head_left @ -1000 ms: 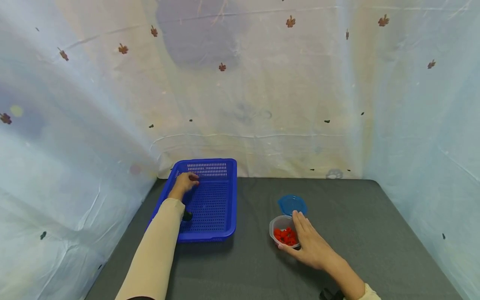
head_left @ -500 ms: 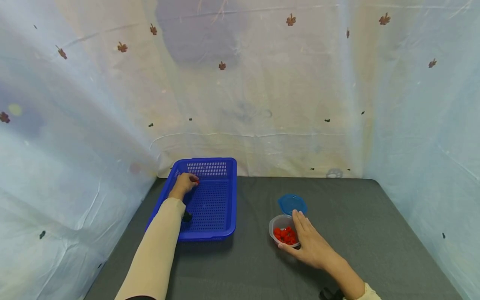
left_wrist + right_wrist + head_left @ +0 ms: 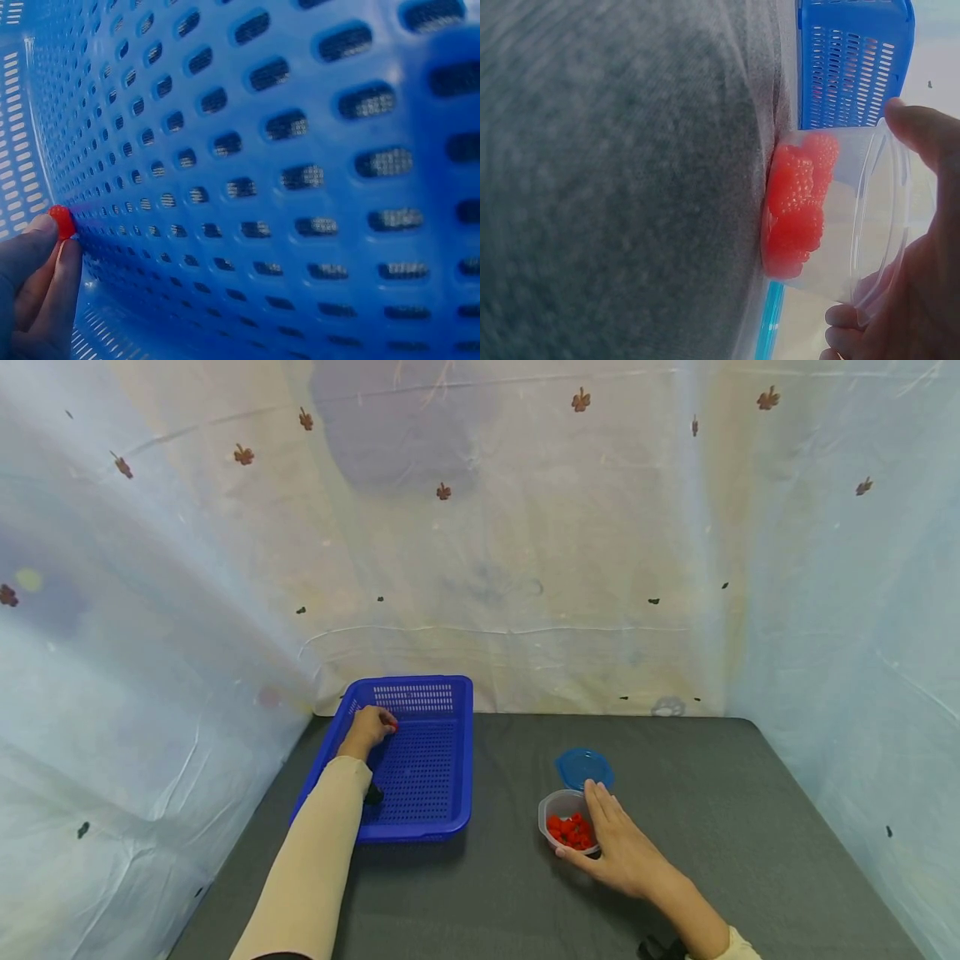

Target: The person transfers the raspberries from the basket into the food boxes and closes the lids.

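In the blue plastic basket (image 3: 444, 837), my left hand (image 3: 367, 727) pinches a red raspberry (image 3: 63, 222) between thumb and fingertips. The left wrist view has that berry close to the perforated basket floor (image 3: 240, 187), near a wall; whether it touches cannot be told. To the right on the table, my right hand (image 3: 626, 852) holds a clear plastic container (image 3: 545, 814) by its rim, thumb on the near side and fingers along the far side. Several raspberries (image 3: 799, 206) lie at the bottom of the container. Part of its rim is hidden by the hand.
Just behind the container lies a translucent blue lid (image 3: 583, 767). A dark grey cloth covers the table (image 3: 510, 893). Patterned plastic sheeting (image 3: 525, 568) hangs behind the table and along both sides.
The red raspberry at my left fingertips shows more clearly than a second ago, after a slight shift of the fingers. My right hand and the container have stayed put.
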Motion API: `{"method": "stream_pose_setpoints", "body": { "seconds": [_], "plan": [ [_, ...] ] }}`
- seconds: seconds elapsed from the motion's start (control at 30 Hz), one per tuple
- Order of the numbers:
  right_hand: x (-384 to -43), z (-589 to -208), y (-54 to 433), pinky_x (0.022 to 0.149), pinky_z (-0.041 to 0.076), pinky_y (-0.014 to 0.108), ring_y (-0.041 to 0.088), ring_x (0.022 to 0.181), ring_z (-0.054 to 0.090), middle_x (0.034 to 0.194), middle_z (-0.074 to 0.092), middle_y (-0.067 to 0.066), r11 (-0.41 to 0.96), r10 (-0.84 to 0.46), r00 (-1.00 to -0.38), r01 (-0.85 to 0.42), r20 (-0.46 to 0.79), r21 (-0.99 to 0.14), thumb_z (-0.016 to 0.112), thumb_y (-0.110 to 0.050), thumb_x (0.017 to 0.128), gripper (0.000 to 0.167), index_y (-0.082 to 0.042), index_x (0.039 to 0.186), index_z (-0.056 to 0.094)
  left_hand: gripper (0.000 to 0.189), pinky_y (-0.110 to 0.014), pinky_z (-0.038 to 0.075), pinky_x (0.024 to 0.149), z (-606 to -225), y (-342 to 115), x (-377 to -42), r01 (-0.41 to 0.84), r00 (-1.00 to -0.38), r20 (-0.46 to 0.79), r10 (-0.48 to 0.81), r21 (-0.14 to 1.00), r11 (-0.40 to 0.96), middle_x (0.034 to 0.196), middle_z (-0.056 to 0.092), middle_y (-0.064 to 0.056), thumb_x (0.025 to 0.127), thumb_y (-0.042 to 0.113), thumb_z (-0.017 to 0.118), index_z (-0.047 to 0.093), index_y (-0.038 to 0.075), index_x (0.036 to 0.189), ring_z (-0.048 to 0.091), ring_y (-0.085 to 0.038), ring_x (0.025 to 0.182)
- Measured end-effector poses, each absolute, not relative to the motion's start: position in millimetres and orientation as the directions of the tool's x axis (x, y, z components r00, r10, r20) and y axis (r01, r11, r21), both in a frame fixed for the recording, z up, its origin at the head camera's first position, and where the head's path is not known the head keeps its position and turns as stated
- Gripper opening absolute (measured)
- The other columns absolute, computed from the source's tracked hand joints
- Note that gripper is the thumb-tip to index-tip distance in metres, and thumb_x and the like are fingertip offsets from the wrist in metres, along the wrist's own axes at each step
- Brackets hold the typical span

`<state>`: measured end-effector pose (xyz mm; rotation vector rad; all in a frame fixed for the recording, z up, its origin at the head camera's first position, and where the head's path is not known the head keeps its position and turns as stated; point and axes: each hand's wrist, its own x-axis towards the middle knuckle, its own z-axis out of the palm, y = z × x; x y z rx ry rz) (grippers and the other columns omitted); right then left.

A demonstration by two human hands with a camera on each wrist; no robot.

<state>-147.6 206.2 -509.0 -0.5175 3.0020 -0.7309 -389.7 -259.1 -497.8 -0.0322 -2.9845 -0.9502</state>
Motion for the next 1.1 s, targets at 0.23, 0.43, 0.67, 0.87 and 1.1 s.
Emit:
{"method": "stream_pose_setpoints", "body": {
  "seconds": [0.23,0.43,0.67,0.87,1.1],
  "plan": [
    [-148,-509,206,0.127,0.024,0.062,0.044,0.162,0.021,0.175,0.019,0.026,0.837,-0.326,-0.941,-0.331,0.088,-0.436,0.059,-0.075,0.098,0.115,0.005,0.169,0.017,0.008,-0.058,0.046,0.109,-495,-262,-392,0.057,-0.998,0.041,0.041,0.561,0.826,0.102,0.077,-0.019,0.1,0.0,0.072,0.079,-0.003,0.102,0.069,-0.04,0.109],
    [-148,-509,205,0.127,0.024,0.062,0.044,0.162,0.021,0.175,0.019,0.026,0.838,-0.326,-0.941,-0.33,0.086,-0.435,0.06,-0.075,0.098,0.115,0.005,0.168,0.017,0.013,-0.054,0.051,0.104,-490,-260,-391,0.033,-0.999,0.012,0.032,0.566,0.823,0.11,0.077,-0.021,0.104,0.004,0.069,0.078,-0.004,0.108,0.067,-0.041,0.113],
    [-148,-509,205,0.127,0.023,0.062,0.044,0.162,0.02,0.175,0.018,0.026,0.837,-0.328,-0.941,-0.328,0.077,-0.438,0.059,-0.076,0.098,0.115,0.004,0.169,0.017,0.013,-0.048,0.057,0.09,-480,-254,-389,0.029,-0.999,0.0,0.036,0.573,0.819,0.107,0.077,-0.019,0.104,0.008,0.071,0.077,-0.003,0.106,0.07,-0.034,0.098],
    [-149,-509,204,0.127,0.024,0.062,0.045,0.162,0.021,0.175,0.018,0.026,0.833,-0.337,-0.937,-0.343,0.094,-0.435,0.06,-0.074,0.098,0.114,0.005,0.168,0.017,0.015,-0.049,0.056,0.093,-472,-245,-388,0.051,-0.994,-0.048,0.095,0.57,0.82,0.11,0.077,-0.016,0.105,0.014,0.071,0.077,0.001,0.108,0.071,-0.033,0.103],
    [-149,-509,205,0.127,0.024,0.061,0.045,0.162,0.02,0.175,0.018,0.027,0.833,-0.338,-0.936,-0.344,0.094,-0.433,0.059,-0.075,0.098,0.114,0.006,0.168,0.018,0.013,-0.045,0.058,0.087,-458,-234,-379,0.162,-0.973,-0.05,0.227,0.552,0.818,0.104,0.077,-0.015,0.105,0.012,0.071,0.077,0.001,0.107,0.072,-0.028,0.095]
  ]
}}
